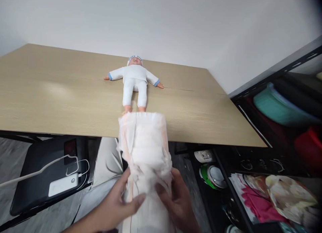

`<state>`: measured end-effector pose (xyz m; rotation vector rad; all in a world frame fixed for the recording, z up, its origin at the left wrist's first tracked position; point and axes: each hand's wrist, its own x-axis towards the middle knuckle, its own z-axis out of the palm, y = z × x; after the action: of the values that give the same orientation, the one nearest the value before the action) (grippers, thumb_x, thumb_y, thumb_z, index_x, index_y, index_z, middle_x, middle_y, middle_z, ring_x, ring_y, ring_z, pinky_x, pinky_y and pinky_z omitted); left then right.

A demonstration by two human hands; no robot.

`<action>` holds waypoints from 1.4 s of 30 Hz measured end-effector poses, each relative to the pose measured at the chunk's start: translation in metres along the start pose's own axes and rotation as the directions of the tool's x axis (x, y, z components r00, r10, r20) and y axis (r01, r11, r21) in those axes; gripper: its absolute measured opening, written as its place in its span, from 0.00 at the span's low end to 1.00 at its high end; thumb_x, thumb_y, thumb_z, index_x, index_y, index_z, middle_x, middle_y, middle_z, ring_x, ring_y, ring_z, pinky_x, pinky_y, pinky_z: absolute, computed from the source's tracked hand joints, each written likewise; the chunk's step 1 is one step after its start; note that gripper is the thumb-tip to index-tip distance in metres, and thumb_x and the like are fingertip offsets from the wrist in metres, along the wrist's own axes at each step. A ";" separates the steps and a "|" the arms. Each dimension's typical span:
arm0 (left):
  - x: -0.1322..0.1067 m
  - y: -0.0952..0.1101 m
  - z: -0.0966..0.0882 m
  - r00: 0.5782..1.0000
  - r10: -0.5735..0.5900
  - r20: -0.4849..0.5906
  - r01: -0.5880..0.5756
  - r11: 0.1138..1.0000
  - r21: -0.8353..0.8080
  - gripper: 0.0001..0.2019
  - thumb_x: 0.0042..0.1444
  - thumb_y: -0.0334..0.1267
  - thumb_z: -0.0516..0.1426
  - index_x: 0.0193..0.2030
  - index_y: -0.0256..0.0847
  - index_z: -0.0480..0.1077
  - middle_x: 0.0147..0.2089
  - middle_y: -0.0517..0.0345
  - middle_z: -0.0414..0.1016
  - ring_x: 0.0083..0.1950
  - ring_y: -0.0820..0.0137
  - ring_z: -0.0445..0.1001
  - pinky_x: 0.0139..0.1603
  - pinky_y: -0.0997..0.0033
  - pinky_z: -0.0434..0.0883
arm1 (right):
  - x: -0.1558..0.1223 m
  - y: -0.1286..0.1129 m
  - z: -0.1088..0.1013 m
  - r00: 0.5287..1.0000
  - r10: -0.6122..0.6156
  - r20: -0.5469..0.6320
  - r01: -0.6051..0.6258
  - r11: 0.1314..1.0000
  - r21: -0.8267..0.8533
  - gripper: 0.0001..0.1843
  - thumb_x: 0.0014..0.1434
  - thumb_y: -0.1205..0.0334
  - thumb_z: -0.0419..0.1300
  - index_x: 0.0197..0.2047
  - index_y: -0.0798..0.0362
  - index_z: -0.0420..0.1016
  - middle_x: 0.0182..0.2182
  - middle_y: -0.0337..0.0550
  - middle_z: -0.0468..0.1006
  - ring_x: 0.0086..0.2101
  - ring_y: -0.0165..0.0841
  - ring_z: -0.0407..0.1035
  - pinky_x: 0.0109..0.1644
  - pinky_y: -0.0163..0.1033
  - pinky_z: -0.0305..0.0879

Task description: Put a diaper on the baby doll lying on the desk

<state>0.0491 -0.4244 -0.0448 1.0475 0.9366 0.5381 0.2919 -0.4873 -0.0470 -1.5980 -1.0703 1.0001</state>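
Observation:
A baby doll (135, 82) in white clothes with blue cuffs lies on its back on the wooden table (62, 98), head toward the wall. I hold a white diaper (144, 142) with pale orange edges, its far end reaching the table's front edge just below the doll's feet. My left hand (120, 201) grips the diaper's near end from the left, thumb pressed on top. Gripping the same end from the right is my right hand (177, 199), fingers curled into the crumpled material.
A black chair (37, 179) at the lower left carries a white power bank (62, 185) with a cable. A black shelf unit (276, 132) at the right holds folded teal and red fabrics, pink cloth and small containers. A white wall runs behind the table.

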 end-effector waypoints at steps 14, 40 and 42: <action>0.071 -0.028 -0.039 0.989 0.017 -0.146 -0.042 0.983 -0.176 0.39 0.60 0.67 0.74 0.68 0.50 0.70 0.68 0.47 0.84 0.69 0.48 0.83 0.73 0.50 0.80 | 0.087 0.028 0.069 0.997 -0.041 0.059 0.043 0.999 -0.022 0.29 0.71 0.42 0.71 0.67 0.49 0.79 0.52 0.49 0.92 0.49 0.46 0.87 0.54 0.46 0.85; 0.082 0.090 -0.126 0.969 0.233 0.078 -0.211 0.625 0.752 0.22 0.80 0.53 0.58 0.74 0.53 0.76 0.65 0.51 0.85 0.64 0.53 0.84 0.69 0.53 0.79 | 0.205 0.001 0.105 0.827 -0.388 0.407 0.558 0.480 -0.677 0.40 0.83 0.41 0.56 0.88 0.51 0.61 0.88 0.52 0.53 0.85 0.50 0.48 0.91 0.61 0.46; 0.121 0.117 -0.142 0.877 0.476 0.069 -0.276 0.380 0.883 0.20 0.81 0.46 0.55 0.72 0.46 0.76 0.62 0.46 0.85 0.62 0.52 0.83 0.69 0.48 0.78 | 0.204 -0.001 0.106 0.826 -0.394 0.404 0.558 0.469 -0.685 0.40 0.83 0.41 0.57 0.88 0.51 0.61 0.88 0.52 0.54 0.85 0.50 0.49 0.90 0.61 0.47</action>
<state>-0.0038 -0.2131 -0.0120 2.2610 1.1859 0.5382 0.2512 -0.2663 -0.0959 -1.6784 -2.1787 0.2514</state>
